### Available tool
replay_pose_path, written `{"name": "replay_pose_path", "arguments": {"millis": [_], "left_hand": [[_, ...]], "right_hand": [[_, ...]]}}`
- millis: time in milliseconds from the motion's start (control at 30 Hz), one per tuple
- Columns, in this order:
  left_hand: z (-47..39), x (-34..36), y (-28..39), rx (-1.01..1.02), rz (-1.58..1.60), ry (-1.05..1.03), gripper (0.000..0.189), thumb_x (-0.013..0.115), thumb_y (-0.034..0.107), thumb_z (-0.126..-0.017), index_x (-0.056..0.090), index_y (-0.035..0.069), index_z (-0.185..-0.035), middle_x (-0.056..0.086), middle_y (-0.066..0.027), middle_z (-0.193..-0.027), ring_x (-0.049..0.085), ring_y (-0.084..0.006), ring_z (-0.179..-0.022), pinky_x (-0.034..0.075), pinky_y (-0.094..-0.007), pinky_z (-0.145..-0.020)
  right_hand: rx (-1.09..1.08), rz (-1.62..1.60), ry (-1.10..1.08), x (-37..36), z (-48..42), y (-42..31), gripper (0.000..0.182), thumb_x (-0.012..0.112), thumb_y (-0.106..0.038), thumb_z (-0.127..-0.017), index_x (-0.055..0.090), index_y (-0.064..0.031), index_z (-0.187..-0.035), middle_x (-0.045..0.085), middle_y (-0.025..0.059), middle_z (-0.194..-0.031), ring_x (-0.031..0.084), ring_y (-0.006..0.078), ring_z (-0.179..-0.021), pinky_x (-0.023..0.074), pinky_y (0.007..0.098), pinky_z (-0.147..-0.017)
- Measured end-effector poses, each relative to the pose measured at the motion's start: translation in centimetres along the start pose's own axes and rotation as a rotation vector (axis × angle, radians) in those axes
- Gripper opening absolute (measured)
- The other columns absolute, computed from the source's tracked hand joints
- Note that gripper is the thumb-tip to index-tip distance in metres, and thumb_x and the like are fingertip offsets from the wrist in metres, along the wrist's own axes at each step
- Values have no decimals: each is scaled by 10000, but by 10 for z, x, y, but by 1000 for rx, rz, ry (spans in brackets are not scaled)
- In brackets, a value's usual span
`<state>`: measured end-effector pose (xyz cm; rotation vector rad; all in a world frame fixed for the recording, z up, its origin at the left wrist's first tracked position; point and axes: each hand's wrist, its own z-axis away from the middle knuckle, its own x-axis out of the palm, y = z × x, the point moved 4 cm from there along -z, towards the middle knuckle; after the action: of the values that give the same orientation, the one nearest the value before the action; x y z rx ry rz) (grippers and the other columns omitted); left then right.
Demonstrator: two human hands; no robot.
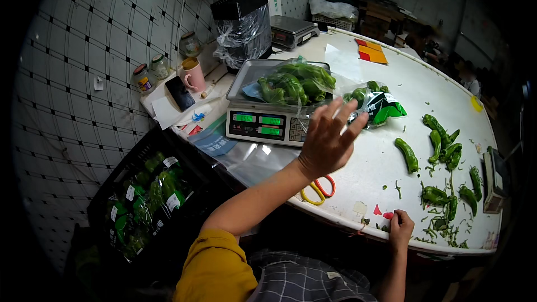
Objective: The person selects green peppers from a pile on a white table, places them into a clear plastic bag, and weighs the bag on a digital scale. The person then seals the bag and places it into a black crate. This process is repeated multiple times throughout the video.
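My left hand [329, 138] is raised over the right front of a digital scale [256, 126], back up, fingers spread. On the scale's metal tray lies a clear plastic bag of green peppers [289, 84]; its film reaches towards my fingers. Just beyond my fingertips, a printed bag of green peppers [379, 107] rests on the white table [369, 163]. My right hand [400, 226] is at the table's near edge, fingers curled, against a small red piece [388, 215]; its grip is unclear. Scissors with red and yellow handles [319, 191] lie partly below my left forearm.
Loose green peppers [440, 138] and stem scraps are on the right, beside another device [495, 180]. Lower left, a black crate [126, 167] holds bagged peppers. A pink mug [195, 77], phone [179, 93] and jars stand by the tiled wall. A second scale [293, 29] is behind.
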<state>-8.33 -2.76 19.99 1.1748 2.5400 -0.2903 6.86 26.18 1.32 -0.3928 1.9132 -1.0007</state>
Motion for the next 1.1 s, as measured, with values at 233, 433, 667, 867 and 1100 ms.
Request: {"name": "replay_pose_path", "arguments": {"millis": [233, 433, 667, 867, 1100], "left_hand": [[-24, 26, -89, -261, -519, -249, 808, 693, 216, -683, 286, 161, -1379, 389, -114, -1290, 395, -270, -1163, 297, -464, -946], [-20, 31, -173, -642, 209, -226, 229, 499, 260, -896, 631, 74, -891, 616, -147, -735, 599, -295, -675, 454, -356, -610], [-95, 1, -137, -600, 651, 138, 259, 496, 205, -938, 618, 4, -831, 527, 56, -659, 385, -15, -594, 325, -187, -521], [-115, 12, -63, -835, 986, -58, 252, 491, 193, -940, 616, -9, -857, 503, 72, -661, 361, -1, -587, 306, -167, -514], [-69, 77, 7, -725, 1014, -190, 249, 489, 192, -936, 612, -4, -845, 507, 47, -664, 391, -30, -610, 341, -195, -551]], "right_hand": [[-18, 7, 10, -3, 2, -1, 131, 571, -48, -811, 628, 46, -881, 608, 115, -640, 551, 137, -555, 443, 266, -557], [16, 8, 2, 1, -2, -1, 136, 579, -71, -801, 637, 23, -881, 623, 141, -671, 598, 200, -570, 462, 288, -569], [18, 32, 1, -6, 0, -7, 143, 588, -93, -785, 646, 2, -873, 636, 163, -716, 630, 262, -628, 479, 317, -589], [52, -29, -5, -9, 2, -7, 152, 593, -106, -791, 651, -2, -886, 638, 140, -704, 621, 208, -613, 474, 290, -584], [85, -531, 37, -54, 6, -41, 154, 551, -57, -849, 633, 26, -950, 648, 67, -734, 582, 87, -643, 469, 212, -605]]}}
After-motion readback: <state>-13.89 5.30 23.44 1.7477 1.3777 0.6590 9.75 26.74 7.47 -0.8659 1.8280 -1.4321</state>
